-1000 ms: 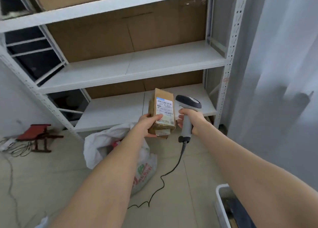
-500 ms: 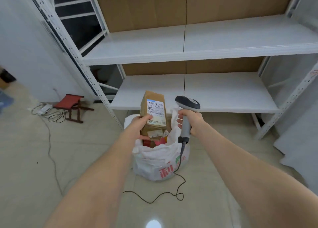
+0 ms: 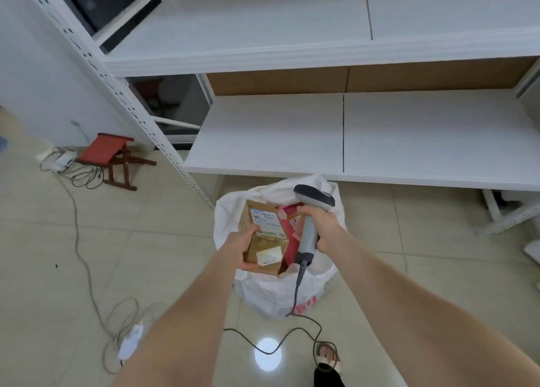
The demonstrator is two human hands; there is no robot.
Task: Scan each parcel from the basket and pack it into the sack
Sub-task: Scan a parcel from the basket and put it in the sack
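Note:
A brown cardboard parcel (image 3: 264, 242) with a white shipping label is gripped from its left side by my left hand (image 3: 241, 247), right over the mouth of the white sack (image 3: 280, 296). The sack stands open on the floor in front of the shelving; a red packet (image 3: 292, 234) shows inside it. My right hand (image 3: 320, 224) holds a grey corded barcode scanner (image 3: 311, 211) by its handle, just right of the parcel, above the sack's right rim. The basket is out of view.
White metal shelving (image 3: 336, 135) runs behind the sack, its lowest board close above it. The scanner cable (image 3: 280, 340) loops on the tiled floor by my sandalled foot (image 3: 327, 354). A small red stool (image 3: 109, 152) and a power strip with cables (image 3: 128, 340) lie left.
My view has tilted down and closer to the sack. Both hands have dropped, bringing the parcel from above the sack down to its mouth, with the scanner still alongside.

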